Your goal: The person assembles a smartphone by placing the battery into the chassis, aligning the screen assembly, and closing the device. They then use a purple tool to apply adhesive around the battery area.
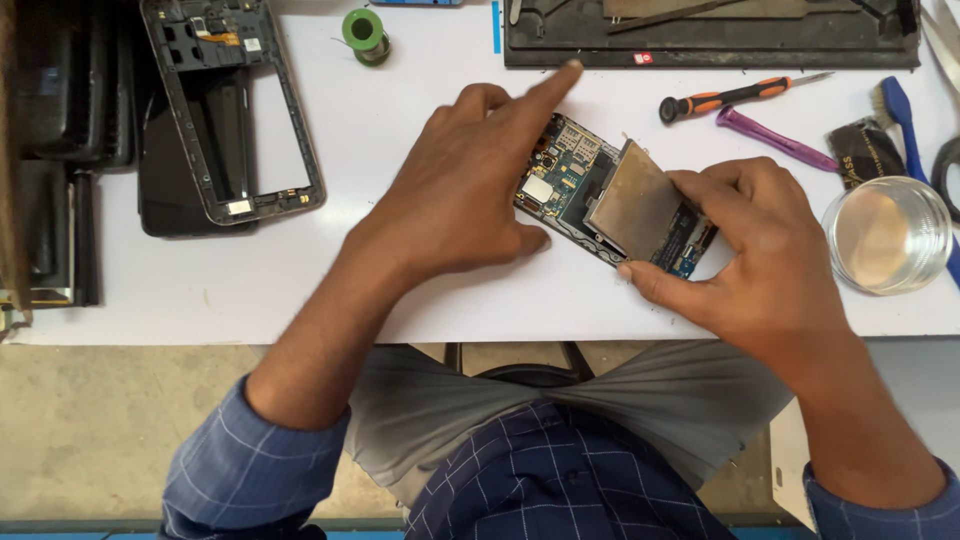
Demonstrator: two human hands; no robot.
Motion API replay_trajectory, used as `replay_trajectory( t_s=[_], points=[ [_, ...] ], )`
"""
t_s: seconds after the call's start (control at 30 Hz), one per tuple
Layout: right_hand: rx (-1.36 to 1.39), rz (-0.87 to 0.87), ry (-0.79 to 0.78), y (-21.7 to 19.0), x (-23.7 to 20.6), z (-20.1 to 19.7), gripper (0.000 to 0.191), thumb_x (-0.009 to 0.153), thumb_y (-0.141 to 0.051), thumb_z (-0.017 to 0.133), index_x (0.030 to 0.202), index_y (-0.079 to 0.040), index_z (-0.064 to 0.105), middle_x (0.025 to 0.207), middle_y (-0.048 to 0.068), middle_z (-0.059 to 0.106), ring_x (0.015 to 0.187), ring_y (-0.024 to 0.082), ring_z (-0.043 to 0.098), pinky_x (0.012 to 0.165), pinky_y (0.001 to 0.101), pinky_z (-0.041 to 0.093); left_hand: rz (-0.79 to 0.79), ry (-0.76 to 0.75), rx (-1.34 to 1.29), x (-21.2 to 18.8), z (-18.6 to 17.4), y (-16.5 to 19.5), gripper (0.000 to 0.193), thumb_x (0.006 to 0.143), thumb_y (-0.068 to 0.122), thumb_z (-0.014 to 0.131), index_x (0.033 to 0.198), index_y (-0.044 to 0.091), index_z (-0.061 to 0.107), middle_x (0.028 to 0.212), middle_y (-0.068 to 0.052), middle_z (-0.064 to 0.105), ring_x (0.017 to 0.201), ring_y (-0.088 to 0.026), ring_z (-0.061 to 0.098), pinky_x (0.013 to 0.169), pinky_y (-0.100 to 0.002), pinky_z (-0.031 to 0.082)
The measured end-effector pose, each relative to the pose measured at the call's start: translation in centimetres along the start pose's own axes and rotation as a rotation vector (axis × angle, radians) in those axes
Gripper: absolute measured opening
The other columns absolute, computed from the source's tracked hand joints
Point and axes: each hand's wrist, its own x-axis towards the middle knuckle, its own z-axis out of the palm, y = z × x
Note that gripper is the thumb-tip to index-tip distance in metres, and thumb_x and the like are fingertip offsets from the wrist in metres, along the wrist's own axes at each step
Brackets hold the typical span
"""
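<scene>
An opened phone (570, 175) with its circuit board bare lies on the white table (400, 150). My left hand (470, 190) rests on its left end, thumb at the lower edge, index finger stretched out and pointing up. My right hand (760, 250) grips the phone's right end, and its fingers hold a flat metallic plate (635, 210) tilted up off the phone body.
A black phone frame (235, 110) and dark phone parts lie at the left. A green solder spool (365, 35), a black tray (710, 40), an orange-handled screwdriver (735, 97), a purple pry tool (775, 140) and a round clear lid (888, 235) sit at the back and right.
</scene>
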Motion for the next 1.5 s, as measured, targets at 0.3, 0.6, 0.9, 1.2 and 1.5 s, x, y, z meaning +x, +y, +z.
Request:
replay_trajectory(
  t_s=[0.3, 0.6, 0.9, 1.2, 1.5],
  points=[
    [-0.062, -0.03, -0.118, 1.2, 0.6, -1.7, 0.075, 0.065, -0.036, 0.092, 0.124, 0.005, 0.07, 0.114, 0.018, 0.061, 0.103, 0.031, 0.061, 0.083, 0.0402, 0.051, 0.037, 0.001, -0.042, 0.2, 0.7, -1.0, 0.108, 0.055, 0.034, 0.098, 0.147, 0.008, 0.048, 0.12, -0.009, 0.071, 0.112, -0.03, 0.057, 0.098, -0.043, 0.042],
    [-0.048, -0.05, -0.268, 2.3, 1.4, -2.4, 0.082, 0.065, -0.044, 0.091, 0.128, 0.003, 0.069, 0.109, 0.016, 0.059, 0.098, 0.028, 0.056, 0.075, 0.0374, 0.049, 0.001, 0.002, -0.049, -0.6, 0.9, -0.7, 0.108, 0.054, 0.034, 0.098, 0.147, 0.009, 0.048, 0.12, -0.005, 0.071, 0.109, -0.025, 0.056, 0.095, -0.039, 0.042],
    [-0.044, -0.106, -0.219, 2.4, 0.9, -2.3, 0.082, 0.066, -0.044, 0.088, 0.131, 0.002, 0.069, 0.116, 0.017, 0.06, 0.11, 0.031, 0.055, 0.087, 0.0401, 0.048, 0.014, 0.021, -0.05, -0.7, 0.9, -0.8, 0.108, 0.054, 0.033, 0.096, 0.148, 0.01, 0.047, 0.121, -0.004, 0.07, 0.112, -0.026, 0.055, 0.097, -0.04, 0.041],
    [-0.036, -0.082, -0.168, 1.8, -0.5, -2.6, 0.071, 0.07, -0.035, 0.087, 0.129, 0.0, 0.068, 0.127, 0.015, 0.064, 0.117, 0.032, 0.057, 0.09, 0.0408, 0.051, 0.012, 0.016, -0.058, -1.0, 1.0, -1.0, 0.107, 0.055, 0.032, 0.094, 0.149, 0.01, 0.047, 0.125, -0.005, 0.069, 0.113, -0.027, 0.054, 0.099, -0.041, 0.041],
    [-0.032, -0.093, -0.096, 1.3, -1.1, -3.0, 0.062, 0.07, -0.023, 0.087, 0.126, -0.001, 0.069, 0.126, 0.013, 0.069, 0.117, 0.032, 0.058, 0.097, 0.0428, 0.05, -0.008, 0.004, -0.066, -1.1, 0.8, -0.8, 0.108, 0.055, 0.032, 0.095, 0.149, 0.009, 0.047, 0.126, -0.005, 0.068, 0.114, -0.026, 0.054, 0.102, -0.041, 0.041]
  ],
)
